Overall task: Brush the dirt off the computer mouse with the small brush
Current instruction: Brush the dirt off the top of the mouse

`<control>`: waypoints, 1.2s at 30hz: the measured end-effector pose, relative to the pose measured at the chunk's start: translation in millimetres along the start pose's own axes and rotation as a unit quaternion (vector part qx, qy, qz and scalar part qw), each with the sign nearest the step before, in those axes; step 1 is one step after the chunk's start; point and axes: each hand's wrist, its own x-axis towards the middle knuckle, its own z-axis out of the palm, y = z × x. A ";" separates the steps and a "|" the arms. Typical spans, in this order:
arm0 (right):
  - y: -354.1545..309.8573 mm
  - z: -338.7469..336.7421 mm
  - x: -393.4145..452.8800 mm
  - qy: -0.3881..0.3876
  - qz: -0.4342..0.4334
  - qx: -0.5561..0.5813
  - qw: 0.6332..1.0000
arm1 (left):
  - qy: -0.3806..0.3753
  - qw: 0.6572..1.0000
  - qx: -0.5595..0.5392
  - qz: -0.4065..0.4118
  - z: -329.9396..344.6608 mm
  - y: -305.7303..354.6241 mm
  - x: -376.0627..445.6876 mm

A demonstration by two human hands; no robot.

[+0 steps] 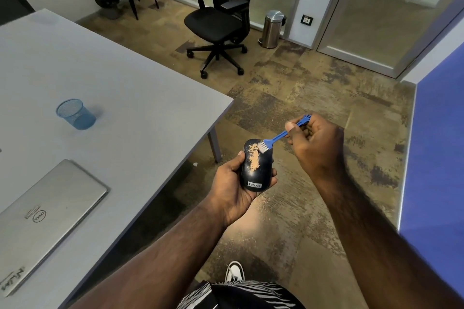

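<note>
My left hand (232, 187) grips a black Lenovo computer mouse (261, 173) from below and the sides, held out over the floor beside the table. A streak of tan dirt (253, 158) runs down the mouse's top. My right hand (315, 144) pinches the handle of a small blue brush (281, 136) between thumb and fingers. The brush's white bristles touch the mouse's upper right edge, next to the dirt.
A grey table (125, 108) fills the left, with a closed silver laptop (42, 218) and a blue mesh cup (75, 114) on it. A black office chair (221, 22) and a steel bin (272, 29) stand further off. A blue partition (437, 158) lines the right.
</note>
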 end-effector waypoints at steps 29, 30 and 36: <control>0.5 -2.9 6.0 -0.028 -0.008 0.012 1.000 | -0.002 1.000 0.007 -0.013 0.7 -0.5 -6.7; 1.1 -2.3 5.6 -0.035 -0.017 0.004 0.999 | -0.003 1.000 0.007 -0.014 0.9 -0.5 -6.7; 3.4 -5.2 10.6 -0.024 -0.022 -0.018 0.999 | -0.009 1.000 -0.001 -0.022 1.2 -1.4 -7.3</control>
